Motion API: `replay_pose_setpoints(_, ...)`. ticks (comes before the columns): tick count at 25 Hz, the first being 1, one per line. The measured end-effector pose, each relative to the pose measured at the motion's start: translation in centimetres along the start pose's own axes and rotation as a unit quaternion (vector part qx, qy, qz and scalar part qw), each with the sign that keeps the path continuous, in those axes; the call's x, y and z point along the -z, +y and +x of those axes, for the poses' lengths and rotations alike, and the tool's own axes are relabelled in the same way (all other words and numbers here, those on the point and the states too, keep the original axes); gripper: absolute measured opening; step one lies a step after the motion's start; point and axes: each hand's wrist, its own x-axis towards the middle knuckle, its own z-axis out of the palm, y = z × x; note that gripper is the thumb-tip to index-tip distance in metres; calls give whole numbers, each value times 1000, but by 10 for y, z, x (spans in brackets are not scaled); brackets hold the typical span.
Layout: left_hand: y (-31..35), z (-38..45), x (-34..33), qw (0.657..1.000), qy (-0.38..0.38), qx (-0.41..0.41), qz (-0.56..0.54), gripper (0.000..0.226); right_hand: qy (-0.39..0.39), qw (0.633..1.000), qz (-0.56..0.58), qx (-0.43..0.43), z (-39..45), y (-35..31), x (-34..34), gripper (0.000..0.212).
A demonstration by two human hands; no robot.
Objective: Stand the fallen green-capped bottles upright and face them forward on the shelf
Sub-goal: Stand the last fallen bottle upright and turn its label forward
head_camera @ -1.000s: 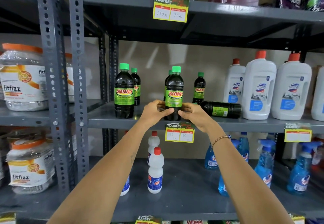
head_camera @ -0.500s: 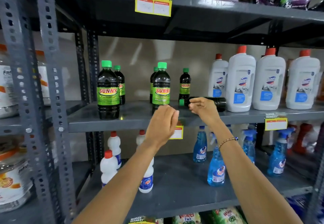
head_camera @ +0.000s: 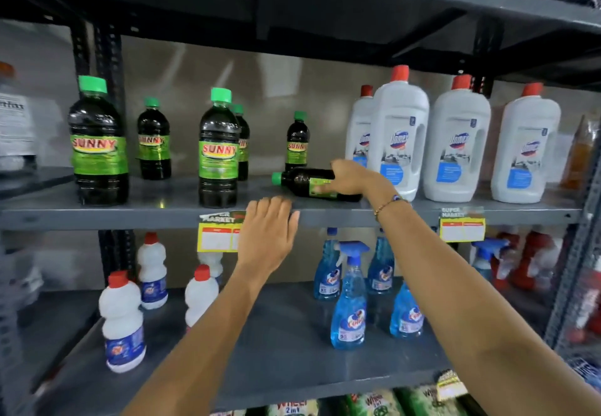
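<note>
The right hand (head_camera: 349, 178) has its fingers (head_camera: 325, 189) curled over the label end of the fallen bottle (head_camera: 307, 181), gripping it. That bottle lies on its side on the shelf (head_camera: 162, 212), green cap pointing away from the white jugs (head_camera: 398, 142) just beside its base. The left hand (head_camera: 270, 230) hovers open and empty at the shelf edge below the fallen bottle. Beyond it, five green-capped bottles (head_camera: 218, 152) stand upright, labels forward. Seemingly only this one remains to raise and turn.
</note>
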Motion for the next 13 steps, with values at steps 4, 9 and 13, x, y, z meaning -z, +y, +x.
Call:
replay_pose_setpoints(4,1,-4,-6,997,71,1,21,33,-21,996,-82,15,6,5,-1,51)
replay_pose_setpoints(9,3,-3,-14,995,102,8,16,34,-2,1000,-5,-10,13,-1,4,49)
replay_pose_setpoints(13,4,-2,-13,995,99,18,9,36,63,996,45,-45,11,-6,-2,51)
